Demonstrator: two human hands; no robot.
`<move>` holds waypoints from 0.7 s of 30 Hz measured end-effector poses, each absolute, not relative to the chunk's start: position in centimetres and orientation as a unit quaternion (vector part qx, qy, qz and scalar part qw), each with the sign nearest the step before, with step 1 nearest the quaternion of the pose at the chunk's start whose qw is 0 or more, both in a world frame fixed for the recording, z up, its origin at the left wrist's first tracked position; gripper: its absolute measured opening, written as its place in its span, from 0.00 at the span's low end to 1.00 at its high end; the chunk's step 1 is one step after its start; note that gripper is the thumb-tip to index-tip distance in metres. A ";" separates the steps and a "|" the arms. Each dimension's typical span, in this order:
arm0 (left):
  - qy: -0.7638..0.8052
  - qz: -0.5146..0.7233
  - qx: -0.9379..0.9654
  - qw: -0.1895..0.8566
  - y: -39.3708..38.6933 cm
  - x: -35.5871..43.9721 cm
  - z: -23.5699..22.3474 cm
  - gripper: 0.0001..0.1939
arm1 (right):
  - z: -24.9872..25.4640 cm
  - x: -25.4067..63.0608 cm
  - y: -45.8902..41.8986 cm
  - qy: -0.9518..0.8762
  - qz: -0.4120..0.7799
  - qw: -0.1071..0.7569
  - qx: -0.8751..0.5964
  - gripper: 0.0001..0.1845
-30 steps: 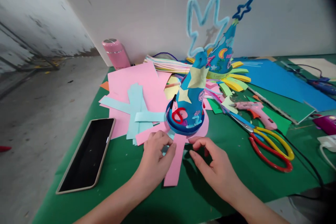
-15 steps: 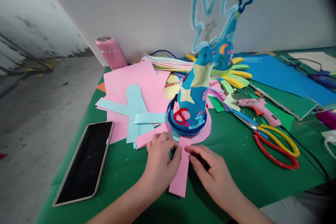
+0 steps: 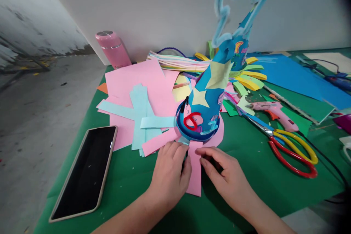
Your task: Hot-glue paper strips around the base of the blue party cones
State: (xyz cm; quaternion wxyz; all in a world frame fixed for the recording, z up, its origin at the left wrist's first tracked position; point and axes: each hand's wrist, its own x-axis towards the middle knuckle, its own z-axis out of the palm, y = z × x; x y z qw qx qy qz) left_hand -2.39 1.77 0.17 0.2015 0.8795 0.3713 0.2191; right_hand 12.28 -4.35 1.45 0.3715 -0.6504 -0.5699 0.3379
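A pink paper strip (image 3: pixel 195 175) lies in front of a blue paper cone hat (image 3: pixel 205 106), its far end at the hat's brim. My left hand (image 3: pixel 172 168) is curled along the strip's left edge, with thumb and fingers closed on it; part of the fingertips is hidden. From the other side, my right hand (image 3: pixel 226 175) pinches at the strip's right edge near its far end. The hat leans, carrying pale yellow stars (image 3: pixel 200 97), a red pipe-cleaner shape (image 3: pixel 192 120) and a light blue pipe-cleaner outline (image 3: pixel 223 11) on top. Light blue strips (image 3: pixel 157 122) reach the brim on the left.
A phone (image 3: pixel 85 172) lies left, and a pink bottle (image 3: pixel 113 49) stands behind pink sheets (image 3: pixel 137 71). Scissors (image 3: pixel 293 150) and a pink glue gun (image 3: pixel 274 111) with a cord lie right. Another decorated hat (image 3: pixel 241 49) stands at the back.
The camera view has shifted a little, and the hat tilts more to the right. The pink strip's near end has swung right and away from me. Both hands stay beside the strip.
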 end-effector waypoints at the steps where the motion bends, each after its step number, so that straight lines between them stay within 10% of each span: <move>1: 0.371 0.217 0.880 0.203 1.8 -2.4 0.2 0.06 | 1.4 12.3 -4.3 -0.569 0.341 0.371 -0.650 0.11; 21: 0.414 0.245 0.828 0.288 2.2 -2.8 0.3 0.11 | 1.9 12.3 -3.9 -0.564 0.373 0.337 -0.656 0.14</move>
